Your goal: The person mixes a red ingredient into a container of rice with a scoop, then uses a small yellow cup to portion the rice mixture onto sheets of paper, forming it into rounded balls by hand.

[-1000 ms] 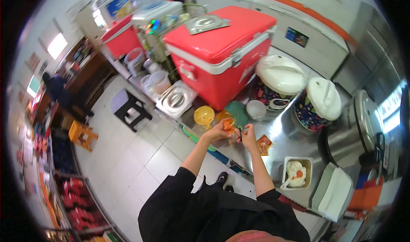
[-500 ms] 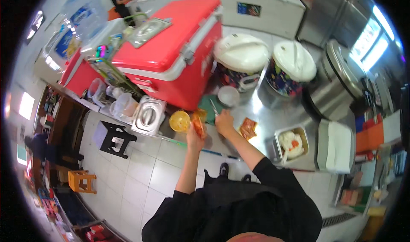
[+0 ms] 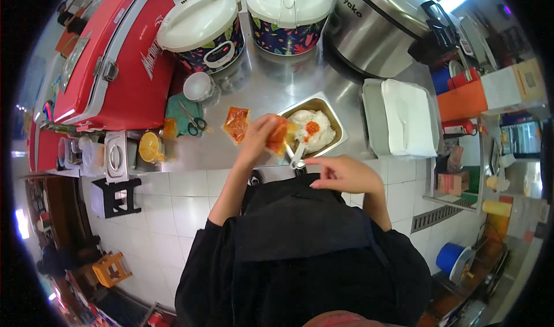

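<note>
My left hand (image 3: pixel 261 136) is closed round a packet of red sauce (image 3: pixel 278 135), held beside a metal pan (image 3: pixel 342 133). A mound of white food (image 3: pixel 323 132) fills much of that pan, with a dab of red sauce (image 3: pixel 312 128) on top. A pale spoon handle (image 3: pixel 299 154) sticks out over the near rim. Close to its end is my right hand (image 3: pixel 349 174), index finger stretched out and thumb apart, nothing in its grip. Another red sauce packet (image 3: pixel 236 125) lies flat on the steel table, left of my left hand. Scissors (image 3: pixel 195 119) rest on a green cloth (image 3: pixel 180 112).
A red cooler (image 3: pixel 124 67), two patterned rice cookers (image 3: pixel 202 32) and a large steel cooker (image 3: pixel 375 32) line the back. Clear cups (image 3: pixel 198 87) stand near the cloth. A yellow bowl (image 3: pixel 151 148) and lidded steel container (image 3: pixel 117 157) sit left, white trays (image 3: pixel 408 118) right.
The view has swung right. My left hand has carried the sauce packet to the pan. My right hand has let go of the scissors, now on the cloth, and moved near the spoon handle.
</note>
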A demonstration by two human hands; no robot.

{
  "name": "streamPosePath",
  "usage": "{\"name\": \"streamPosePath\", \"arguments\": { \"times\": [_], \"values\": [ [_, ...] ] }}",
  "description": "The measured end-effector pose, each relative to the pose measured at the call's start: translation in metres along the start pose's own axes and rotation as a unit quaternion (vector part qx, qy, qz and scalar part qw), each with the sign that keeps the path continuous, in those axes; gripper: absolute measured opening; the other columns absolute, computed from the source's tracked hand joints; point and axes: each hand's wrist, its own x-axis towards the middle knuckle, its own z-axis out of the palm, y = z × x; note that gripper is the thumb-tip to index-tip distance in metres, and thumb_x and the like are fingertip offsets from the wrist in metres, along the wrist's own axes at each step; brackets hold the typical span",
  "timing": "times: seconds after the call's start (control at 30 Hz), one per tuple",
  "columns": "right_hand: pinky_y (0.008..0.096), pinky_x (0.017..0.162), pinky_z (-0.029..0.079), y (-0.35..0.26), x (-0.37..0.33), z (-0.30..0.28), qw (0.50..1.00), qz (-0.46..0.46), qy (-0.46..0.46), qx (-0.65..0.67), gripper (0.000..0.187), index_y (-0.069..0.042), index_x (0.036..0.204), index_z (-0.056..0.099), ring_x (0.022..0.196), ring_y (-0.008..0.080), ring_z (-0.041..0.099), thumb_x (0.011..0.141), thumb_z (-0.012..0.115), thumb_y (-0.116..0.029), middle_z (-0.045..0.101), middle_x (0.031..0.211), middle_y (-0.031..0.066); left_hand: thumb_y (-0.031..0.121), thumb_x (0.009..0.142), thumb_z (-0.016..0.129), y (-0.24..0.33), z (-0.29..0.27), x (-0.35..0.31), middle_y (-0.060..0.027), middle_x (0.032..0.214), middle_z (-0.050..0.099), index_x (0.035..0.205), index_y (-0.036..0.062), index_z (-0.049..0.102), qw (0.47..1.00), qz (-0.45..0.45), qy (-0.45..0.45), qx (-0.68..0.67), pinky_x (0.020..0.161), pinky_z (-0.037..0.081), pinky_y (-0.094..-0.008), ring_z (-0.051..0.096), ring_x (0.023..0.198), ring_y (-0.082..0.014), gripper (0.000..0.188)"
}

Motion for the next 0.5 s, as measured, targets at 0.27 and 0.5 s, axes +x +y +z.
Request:
{"name": "streamPosePath", "arguments": {
  "times": [0.27,0.5],
  "values": [
    [0.0270,0.058,0.041,0.059,0.038,-0.061,0.935,-0.125,0.330,-0.007,0.032,-0.003,0.102,0.063,0.062,0.0162,0.052,0.077,0.066,-0.024,0.057,0.070,0.0089,0.017,0.076,0.065,0.028,0.068,0.036,-0.0095,0.071,0.059,0.082,0.0041,0.067,0.919,0.194,-0.035,0.341,0.055,0.043,-0.0334,0.056,0.060,-0.0230,0.014],
    [0.0274,0.053,0.040,0.064,0.067,-0.081,0.955,-0.206,0.201,-0.074,0.016,-0.002,0.081,0.065,0.059,0.0169,0.052,0.077,0.066,-0.017,0.056,0.071,0.0074,0.018,0.072,0.064,0.033,0.071,0.037,-0.0098,0.067,0.058,0.073,0.0038,0.065,0.840,0.237,-0.057,0.485,0.057,0.044,-0.0377,0.057,0.064,-0.0299,0.014]
  ]
}}
